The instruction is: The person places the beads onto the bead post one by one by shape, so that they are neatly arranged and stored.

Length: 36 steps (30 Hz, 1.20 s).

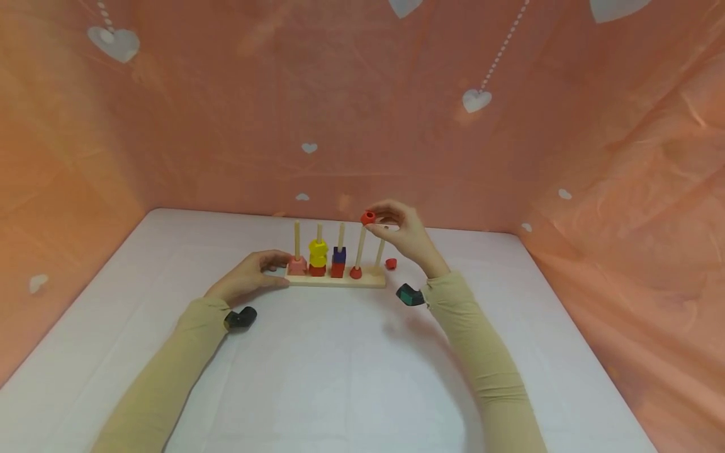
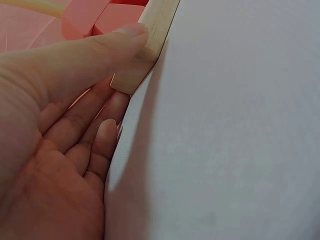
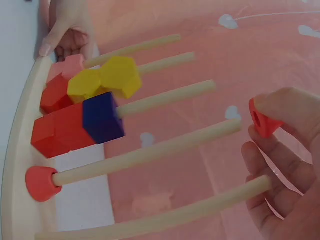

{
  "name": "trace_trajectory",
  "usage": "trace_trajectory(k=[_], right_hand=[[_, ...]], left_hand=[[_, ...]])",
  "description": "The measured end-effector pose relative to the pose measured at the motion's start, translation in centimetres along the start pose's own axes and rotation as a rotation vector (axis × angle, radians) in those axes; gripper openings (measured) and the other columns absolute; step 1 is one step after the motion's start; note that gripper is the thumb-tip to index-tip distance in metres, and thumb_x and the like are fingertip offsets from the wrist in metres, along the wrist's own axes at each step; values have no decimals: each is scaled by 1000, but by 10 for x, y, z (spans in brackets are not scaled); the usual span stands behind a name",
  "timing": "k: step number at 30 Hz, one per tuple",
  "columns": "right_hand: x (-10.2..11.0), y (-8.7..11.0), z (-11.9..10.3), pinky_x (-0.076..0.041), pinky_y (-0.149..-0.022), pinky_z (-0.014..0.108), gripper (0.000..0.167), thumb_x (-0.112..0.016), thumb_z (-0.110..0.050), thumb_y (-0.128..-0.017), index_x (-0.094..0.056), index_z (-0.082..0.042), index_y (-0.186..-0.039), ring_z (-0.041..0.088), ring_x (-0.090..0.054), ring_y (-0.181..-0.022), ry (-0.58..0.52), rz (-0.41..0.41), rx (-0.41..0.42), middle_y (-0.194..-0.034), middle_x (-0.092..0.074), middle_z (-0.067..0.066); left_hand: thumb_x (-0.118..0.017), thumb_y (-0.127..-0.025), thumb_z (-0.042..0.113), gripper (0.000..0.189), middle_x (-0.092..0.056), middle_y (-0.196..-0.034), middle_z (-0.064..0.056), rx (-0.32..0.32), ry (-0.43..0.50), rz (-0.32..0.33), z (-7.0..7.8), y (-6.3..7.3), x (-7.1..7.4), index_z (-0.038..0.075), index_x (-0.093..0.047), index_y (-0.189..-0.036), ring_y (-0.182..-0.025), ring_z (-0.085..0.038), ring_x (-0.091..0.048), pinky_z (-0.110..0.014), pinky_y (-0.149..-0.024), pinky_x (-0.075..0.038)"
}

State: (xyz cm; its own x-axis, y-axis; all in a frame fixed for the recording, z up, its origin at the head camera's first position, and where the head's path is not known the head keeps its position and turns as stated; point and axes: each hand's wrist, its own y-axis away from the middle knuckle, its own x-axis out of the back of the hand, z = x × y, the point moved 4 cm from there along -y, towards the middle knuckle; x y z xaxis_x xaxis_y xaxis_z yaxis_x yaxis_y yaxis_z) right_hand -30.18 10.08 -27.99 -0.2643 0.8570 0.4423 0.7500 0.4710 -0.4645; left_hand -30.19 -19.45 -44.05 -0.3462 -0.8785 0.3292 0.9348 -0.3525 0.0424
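A wooden peg stacker (image 1: 337,281) stands on the table with several upright pegs. My left hand (image 1: 246,275) grips its left end; in the left wrist view the thumb (image 2: 110,42) lies on the base's edge, the fingers partly hidden behind. Between thumb and fingertips my right hand (image 1: 410,236) pinches a red bead (image 3: 265,120), its hole facing the tip of the fourth peg (image 3: 150,155), slightly apart in the right wrist view. One red bead (image 3: 42,183) sits at that peg's foot. Pink pieces (image 1: 297,265), yellow beads (image 3: 102,79), and a blue cube (image 3: 102,117) above red cubes fill the other pegs.
Another red bead (image 1: 391,263) lies on the white table (image 1: 340,365) just right of the stacker. The fifth peg (image 1: 381,251) is bare, close below my right hand. A pink curtain (image 1: 362,126) with hearts hangs behind the table.
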Motion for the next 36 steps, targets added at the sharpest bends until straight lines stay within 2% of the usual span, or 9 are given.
trace_trajectory(k=[7, 9, 14, 19, 22, 28, 34, 36], right_hand=[[-6, -2, 12, -45, -90, 53, 30, -68, 6, -84, -60, 12, -113, 37, -58, -98, 4, -23, -28, -108, -63, 26], [-6, -3, 21, -45, -89, 53, 31, -68, 6, -84, -60, 12, -113, 36, -58, -98, -10, -24, -33, -107, -63, 25], [-6, -6, 44, -47, -86, 41, 31, -71, -1, -84, -62, 5, -114, 28, -59, -97, 2, -36, -59, -107, -65, 17], [-9, -2, 54, -46, -80, 33, 29, -74, -12, -85, -65, -5, -111, 21, -58, -95, 41, -26, -137, -105, -65, 7], [-13, 3, 60, -49, -81, 32, 28, -75, -13, -84, -65, -7, -110, 22, -60, -94, -2, -17, -210, -103, -65, 6], [-27, 13, 81, -52, -83, 31, 28, -75, -7, -82, -64, -3, -107, 23, -64, -95, -124, 2, -334, -101, -68, 10], [-39, 24, 100, -51, -82, 29, 27, -75, -4, -81, -65, 0, -106, 25, -63, -98, -120, -3, -387, -99, -70, 10], [-41, 28, 100, -50, -85, 31, 28, -75, -4, -81, -65, 1, -107, 28, -62, -100, -101, -16, -415, -101, -69, 12]], left_hand=[[-79, -79, 14, 63, -52, -134, -13, -8, -3, -1, 0, -1, 0, 5, -51, -134, -120, -31, -44, -49, -105, -32], [-80, -78, 16, 63, -52, -133, -12, -7, 1, -4, 0, -1, -1, 6, -52, -133, -120, -30, -45, -48, -105, -32], [-80, -78, 16, 63, -51, -134, -12, -4, 14, -1, 1, -1, 0, 6, -51, -133, -120, -31, -43, -49, -105, -30], [-79, -79, 16, 63, -51, -134, -12, -3, 19, -3, 2, -1, 0, 6, -51, -134, -120, -32, -43, -49, -105, -30], [-80, -78, 17, 63, -51, -134, -12, -2, 13, -3, 0, -2, 0, 6, -51, -134, -119, -31, -43, -49, -105, -31], [-80, -78, 18, 64, -51, -134, -13, -6, -26, 4, -3, -2, 3, 6, -51, -134, -120, -31, -44, -50, -106, -31], [-80, -77, 18, 65, -51, -134, -13, -7, -25, 2, -4, -2, 3, 6, -51, -134, -121, -32, -43, -51, -106, -30], [-80, -78, 17, 64, -51, -134, -13, -7, -20, 0, -3, -3, 2, 6, -51, -134, -121, -32, -43, -51, -106, -31]])
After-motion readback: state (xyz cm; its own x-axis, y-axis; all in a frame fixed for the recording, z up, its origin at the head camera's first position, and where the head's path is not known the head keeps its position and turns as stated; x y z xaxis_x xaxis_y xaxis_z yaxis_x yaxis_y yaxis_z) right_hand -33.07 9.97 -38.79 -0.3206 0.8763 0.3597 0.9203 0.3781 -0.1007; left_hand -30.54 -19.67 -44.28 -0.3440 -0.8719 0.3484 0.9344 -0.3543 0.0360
